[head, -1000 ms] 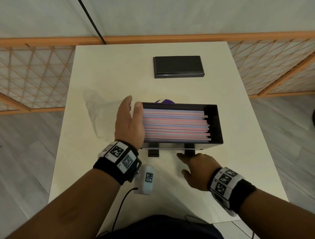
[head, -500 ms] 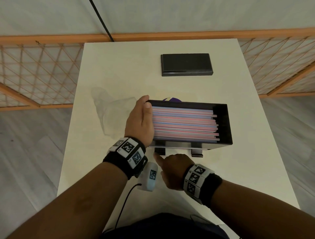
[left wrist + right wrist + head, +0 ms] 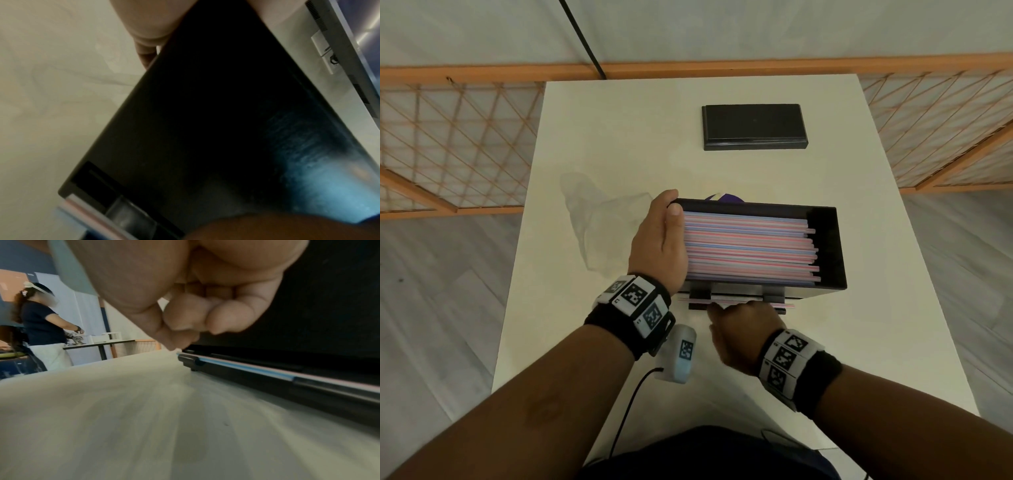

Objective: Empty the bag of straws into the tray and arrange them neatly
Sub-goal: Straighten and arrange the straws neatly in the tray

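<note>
The black tray [image 3: 839, 246] is sitting mid-worktop [image 3: 619, 137], w/ the straws [image 3: 750, 250] lying in it in a flat pink/blue layer running 9-to-3 o'clock; their 3 o'clock ends are ragged, some poking further than others. The left hand [image 3: 659, 245] is wrapping the tray's 9 o'clock end, thumb over the far corner, steadying it. The right hand [image 3: 743, 334] is sitting at the tray's 6 o'clock side w/ fingers curled; in the right wrist view the fingertips [image 3: 180, 321] are bunched just above the end of a loose straw [image 3: 736, 303] lying along the ledge outside the front wall, but whether they're actually pinching it can't be told. The emptied clear bag [image 3: 599, 222] is lying crumpled at 9 o'clock of the tray, a flat black lid [image 3: 753, 126] well apart at 12 o'clock. Risks, as I judge them: the stray straw is light & round, so a sloppy pinch is likely sending it rolling off the ledge toward the 6 o'clock edge of the worktop; dropping it in crooked is probably leaving it across the others; and if the left hand is pushing too hard, the tray could be skidding toward 3 o'clock & shuffling the layer further out of line.
</note>
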Tool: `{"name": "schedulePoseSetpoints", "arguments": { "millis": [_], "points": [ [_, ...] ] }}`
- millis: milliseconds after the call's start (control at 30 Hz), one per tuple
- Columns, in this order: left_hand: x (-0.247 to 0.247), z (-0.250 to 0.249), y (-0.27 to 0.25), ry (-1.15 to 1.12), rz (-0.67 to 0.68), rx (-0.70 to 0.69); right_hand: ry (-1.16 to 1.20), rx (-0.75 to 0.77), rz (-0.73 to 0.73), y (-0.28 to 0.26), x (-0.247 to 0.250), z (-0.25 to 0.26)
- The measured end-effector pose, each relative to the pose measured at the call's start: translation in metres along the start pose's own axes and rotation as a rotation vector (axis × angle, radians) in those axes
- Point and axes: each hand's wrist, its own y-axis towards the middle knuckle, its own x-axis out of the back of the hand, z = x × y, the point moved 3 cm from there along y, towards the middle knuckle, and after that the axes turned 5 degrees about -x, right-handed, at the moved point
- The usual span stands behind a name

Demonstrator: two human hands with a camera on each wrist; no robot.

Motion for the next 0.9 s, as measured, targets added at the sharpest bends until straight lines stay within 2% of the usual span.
{"name": "schedulePoseSetpoints", "arguments": {
  "millis": [100, 200, 367, 500, 600, 700, 733, 900],
  "points": [
    [-0.001, -0.001, -0.001, -0.008, 0.000, -0.001, -0.078, -0.120, 0.012, 0.000, 0.004, -0.014],
    [0.000, -0.001, 0.000, -0.016, 0.000, 0.004, -0.127, -0.149, 0.073, 0.003, 0.003, -0.016],
    [0.000, -0.001, -0.002, -0.102, 0.020, 0.051, -0.131, -0.148, 0.059, 0.004, 0.010, -0.012],
    [0.007, 0.003, 0.002, -0.226, 0.015, 0.152, -0.089, -0.079, 0.123, -0.014, 0.025, -0.009],
    [0.017, -0.002, 0.007, -0.412, -0.055, 0.277, -0.096, -0.093, -0.064, -0.036, 0.060, -0.011],
    [0.025, -0.009, 0.012, -0.511, -0.086, 0.320, -0.050, -0.145, -0.379, -0.052, 0.094, -0.021],
    [0.026, -0.011, 0.013, -0.516, -0.091, 0.324, -0.039, -0.159, -0.396, -0.051, 0.099, -0.026],
    [0.021, -0.019, 0.010, -0.480, -0.082, 0.313, -0.151, -0.167, -0.229, -0.025, 0.117, -0.028]
  ]
}}
